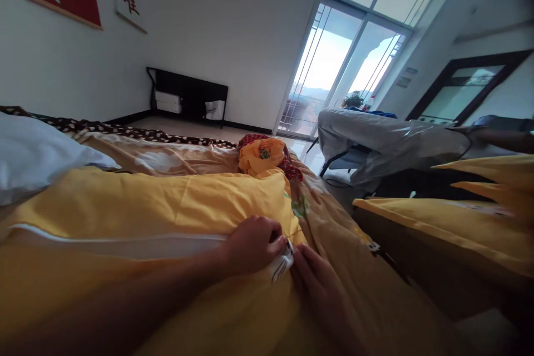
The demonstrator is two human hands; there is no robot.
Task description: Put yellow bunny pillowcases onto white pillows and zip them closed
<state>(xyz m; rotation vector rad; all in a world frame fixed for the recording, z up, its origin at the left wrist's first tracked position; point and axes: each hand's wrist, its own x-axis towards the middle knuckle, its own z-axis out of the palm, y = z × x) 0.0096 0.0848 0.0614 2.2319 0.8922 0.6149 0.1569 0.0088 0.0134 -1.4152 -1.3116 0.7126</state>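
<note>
A plump yellow pillowcase (137,194) lies across the bed in front of me. A long slit with a white edge runs along it, and white filling shows inside. At the right end of this slit my left hand (256,242) is closed, thumb and fingers pinching the cloth. My right hand (315,272) pinches the pillowcase's edge just beside it, the fingertips nearly meeting. Between the hands shows a white patch (282,267) with dark lines. Whether a zip pull is in the fingers is too small to tell.
A white pillow (41,150) lies at left on the patterned bedding (183,158). Bundled orange cloth (258,156) sits beyond. At right are more yellow fabric pieces (442,222) and a plastic-covered table (375,128). A black low shelf (192,92) stands by the wall.
</note>
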